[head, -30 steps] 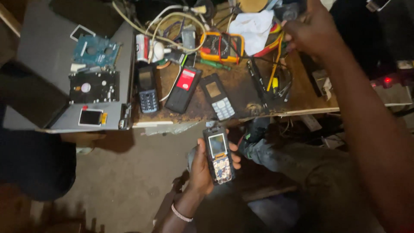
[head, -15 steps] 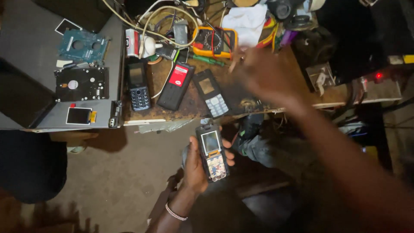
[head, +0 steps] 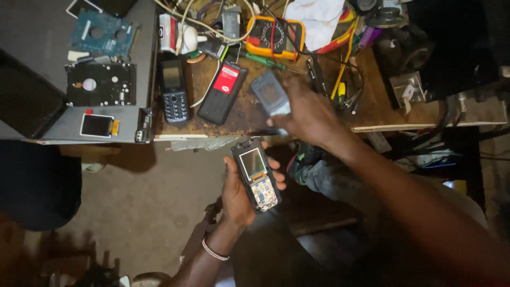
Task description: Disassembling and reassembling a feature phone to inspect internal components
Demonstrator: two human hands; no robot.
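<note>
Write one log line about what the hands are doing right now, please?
left hand: holds opened keypad phone | right hand: lifts grey phone cover off rusty brown bench | black keypad phone: lying on bench

Bare arms, one thin bracelet

The left hand (head: pixel 240 192) wears a thin pale beaded bracelet (head: pixel 214 250) at six o'clock of it; the right hand (head: pixel 308 112) and forearm are unsleeved.

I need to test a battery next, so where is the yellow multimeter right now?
In the head view the yellow multimeter lies at the far edge of the workbench, near the top middle, just left of the white cloth.
</note>
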